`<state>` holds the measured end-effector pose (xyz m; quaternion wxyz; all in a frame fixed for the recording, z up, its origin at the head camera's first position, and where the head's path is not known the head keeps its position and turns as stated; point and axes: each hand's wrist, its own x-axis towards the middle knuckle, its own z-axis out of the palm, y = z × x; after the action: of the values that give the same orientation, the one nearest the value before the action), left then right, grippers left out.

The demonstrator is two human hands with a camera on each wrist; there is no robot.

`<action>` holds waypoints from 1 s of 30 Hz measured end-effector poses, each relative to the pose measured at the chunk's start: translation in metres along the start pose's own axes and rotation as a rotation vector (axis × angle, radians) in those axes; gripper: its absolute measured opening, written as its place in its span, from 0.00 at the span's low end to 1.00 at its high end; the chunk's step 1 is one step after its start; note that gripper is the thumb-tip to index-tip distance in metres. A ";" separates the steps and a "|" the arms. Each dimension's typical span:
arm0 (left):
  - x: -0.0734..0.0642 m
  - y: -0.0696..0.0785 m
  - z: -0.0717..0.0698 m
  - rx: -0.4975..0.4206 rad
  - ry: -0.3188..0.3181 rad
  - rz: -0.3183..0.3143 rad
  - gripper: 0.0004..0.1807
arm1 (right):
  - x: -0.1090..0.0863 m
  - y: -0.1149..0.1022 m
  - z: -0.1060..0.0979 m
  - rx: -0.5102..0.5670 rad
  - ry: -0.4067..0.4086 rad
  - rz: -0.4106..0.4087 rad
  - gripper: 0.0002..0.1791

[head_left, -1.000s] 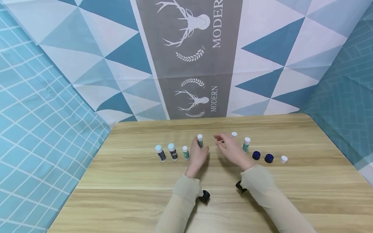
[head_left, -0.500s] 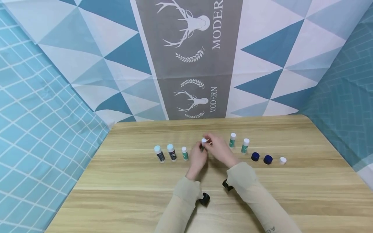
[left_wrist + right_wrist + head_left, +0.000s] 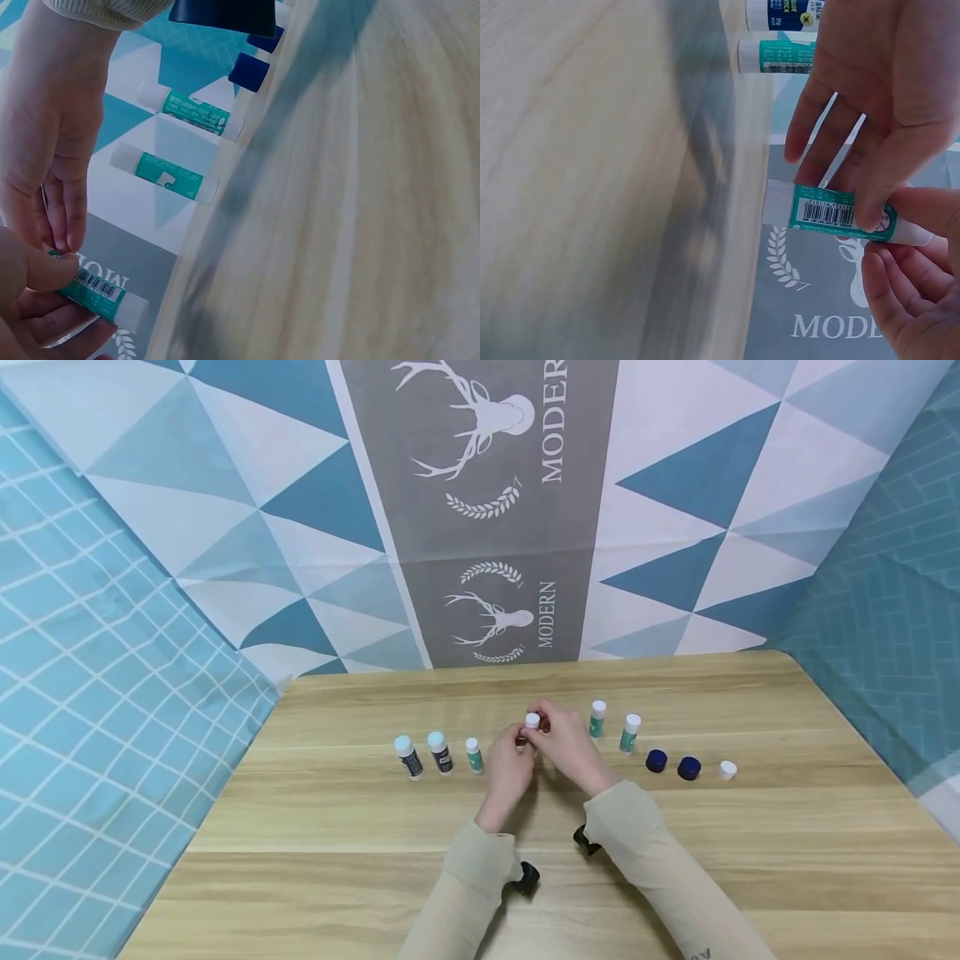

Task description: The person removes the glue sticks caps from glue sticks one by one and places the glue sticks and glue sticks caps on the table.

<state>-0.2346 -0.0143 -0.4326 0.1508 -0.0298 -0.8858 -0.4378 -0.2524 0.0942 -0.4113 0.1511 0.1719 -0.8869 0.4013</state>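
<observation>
A green-labelled glue stick (image 3: 825, 211) is held upright between my two hands, its white cap (image 3: 532, 720) on top. My left hand (image 3: 510, 764) grips the green body, thumb across the label in the right wrist view. At the top end, my right hand (image 3: 566, 747) pinches the white cap with thumb and fingers. Left of the hands stand another green glue stick (image 3: 475, 757) and two navy-labelled glue sticks (image 3: 441, 755) with pale tops. Two more green glue sticks (image 3: 628, 734) stand upright to the right of the right hand.
Two dark blue caps (image 3: 689, 768) and a small white cap (image 3: 727, 770) lie on the wooden table (image 3: 337, 893) at the right. A patterned cloth (image 3: 652, 510) hangs behind the table's back edge. Each wrist wears a black camera (image 3: 527, 878).
My right hand has moved left from beside the right-hand glue sticks to the held glue stick and taken its cap. The glue stick has shifted slightly right with my left hand.
</observation>
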 end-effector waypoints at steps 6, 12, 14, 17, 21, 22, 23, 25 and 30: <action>-0.003 0.000 -0.002 -0.013 0.014 0.041 0.10 | -0.001 -0.003 -0.002 0.009 0.003 -0.020 0.15; -0.006 0.000 -0.006 0.005 0.002 0.072 0.10 | -0.003 -0.007 -0.005 0.020 -0.019 -0.039 0.12; -0.007 0.000 -0.008 0.011 -0.009 0.088 0.10 | -0.004 -0.009 -0.007 0.028 -0.029 -0.048 0.10; -0.008 0.000 -0.010 0.027 -0.020 0.115 0.10 | -0.006 -0.010 -0.010 0.037 -0.041 -0.067 0.08; -0.010 0.001 -0.014 0.054 -0.023 0.152 0.11 | -0.009 -0.011 -0.013 0.046 -0.050 -0.087 0.08; -0.010 0.001 -0.015 0.062 -0.022 0.165 0.11 | -0.010 -0.012 -0.014 0.046 -0.051 -0.089 0.08; -0.010 0.002 -0.015 0.068 -0.023 0.178 0.11 | -0.010 -0.012 -0.015 0.043 -0.049 -0.092 0.08; -0.010 0.003 -0.017 0.083 -0.019 0.204 0.11 | -0.012 -0.013 -0.016 0.033 -0.044 -0.095 0.07; -0.009 0.005 -0.020 0.117 -0.017 0.244 0.12 | -0.013 -0.015 -0.019 0.003 -0.038 -0.110 0.07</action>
<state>-0.2199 -0.0265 -0.4203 0.1969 -0.1323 -0.9009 -0.3635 -0.2318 0.1014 -0.3944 0.1559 0.2282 -0.8782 0.3904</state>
